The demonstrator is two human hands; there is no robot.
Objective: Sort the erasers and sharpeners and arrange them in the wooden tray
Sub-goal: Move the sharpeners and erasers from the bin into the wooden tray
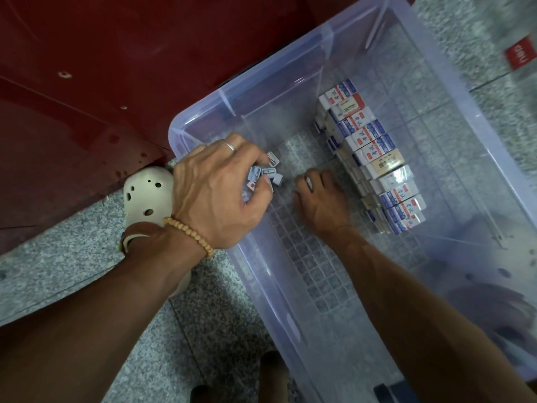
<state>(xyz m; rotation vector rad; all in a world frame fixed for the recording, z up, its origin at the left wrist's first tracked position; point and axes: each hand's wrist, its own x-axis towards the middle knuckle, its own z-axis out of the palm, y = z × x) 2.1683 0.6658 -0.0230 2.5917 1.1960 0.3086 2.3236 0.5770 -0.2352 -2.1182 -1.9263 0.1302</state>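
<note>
Left hand is gripping a cluster of sharpeners in curled fingers; right hand is curling, contents unclear. Overfull grip risks spilling sharpeners across the bin floor.

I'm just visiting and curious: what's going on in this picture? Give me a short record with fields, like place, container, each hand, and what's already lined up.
place: speckled stone floor beside a dark red panel
container: clear plastic bin; no wooden tray in view
left hand: grips a cluster of small sharpeners, wears a ring and a bead bracelet
right hand: inside the bin, fingers curled; whether it holds anything cannot be told
lined up: boxed erasers in a row on the bin floor
also seen: a cream clog by the left wrist
</note>
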